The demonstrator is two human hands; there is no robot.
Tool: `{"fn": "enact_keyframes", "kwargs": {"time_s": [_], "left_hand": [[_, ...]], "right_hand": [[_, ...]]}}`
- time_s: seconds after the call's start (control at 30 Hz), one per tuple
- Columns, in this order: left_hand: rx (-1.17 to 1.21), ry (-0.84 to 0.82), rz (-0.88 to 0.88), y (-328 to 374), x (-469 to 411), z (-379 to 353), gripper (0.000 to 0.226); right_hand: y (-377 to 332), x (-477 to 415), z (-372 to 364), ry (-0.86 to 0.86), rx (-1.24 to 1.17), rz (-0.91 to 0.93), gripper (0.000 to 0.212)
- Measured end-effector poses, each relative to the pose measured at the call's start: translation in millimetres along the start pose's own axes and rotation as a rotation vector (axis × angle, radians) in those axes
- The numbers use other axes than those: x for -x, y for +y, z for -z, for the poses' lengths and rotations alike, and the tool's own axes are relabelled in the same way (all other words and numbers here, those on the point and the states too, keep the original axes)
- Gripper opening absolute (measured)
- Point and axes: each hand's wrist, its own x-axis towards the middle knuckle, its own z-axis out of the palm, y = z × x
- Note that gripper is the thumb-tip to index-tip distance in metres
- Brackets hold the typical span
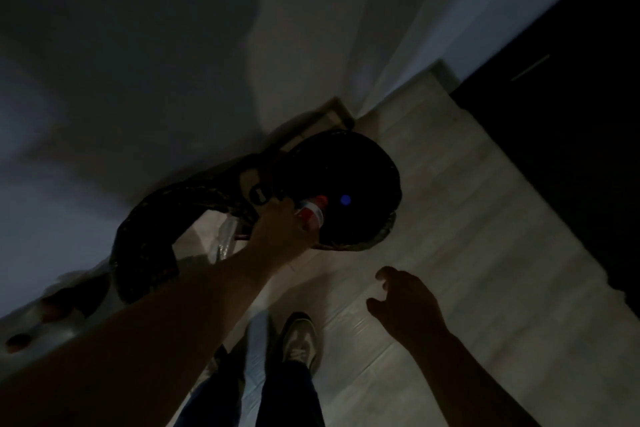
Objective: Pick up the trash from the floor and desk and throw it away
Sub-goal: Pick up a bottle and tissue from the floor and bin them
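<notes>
A dark bag (pixel 145 239) slumps against the wall at the left. The left hand (pixel 277 229) grasps a bottle (pixel 311 213) with a red-and-white label, its cap end held over the mouth of the black bin (pixel 363 245), seemingly so it drops inside once let go. The right hand (pixel 408 305) hangs above the floor (pixel 485 218), fingers loose, holding nothing, probably for balance.
</notes>
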Motion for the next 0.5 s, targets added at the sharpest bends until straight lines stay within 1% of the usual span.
{"fn": "enact_keyframes", "kwargs": {"time_s": [0.13, 0.2, 0.4, 0.5], "left_hand": [[-0.114, 0.1, -0.07, 22, -15, -10, 0.041], [-0.116, 0.096, -0.084, 28, -16, -9, 0.036], [-0.303, -0.007, -0.189, 41, 5, -8, 0.03], [-0.384, -0.123, -0.189, 41, 27, 1, 0.038]], "right_hand": [[21, -4, 0, -0.006, -0.032, -0.017, 0.052], [25, -6, 1, -0.003, -0.028, -0.018, 0.052], [34, -1, 11, 0.018, -0.037, -0.004, 0.05], [32, 8, 23, 0.022, -0.029, 0.02, 0.049]]}}
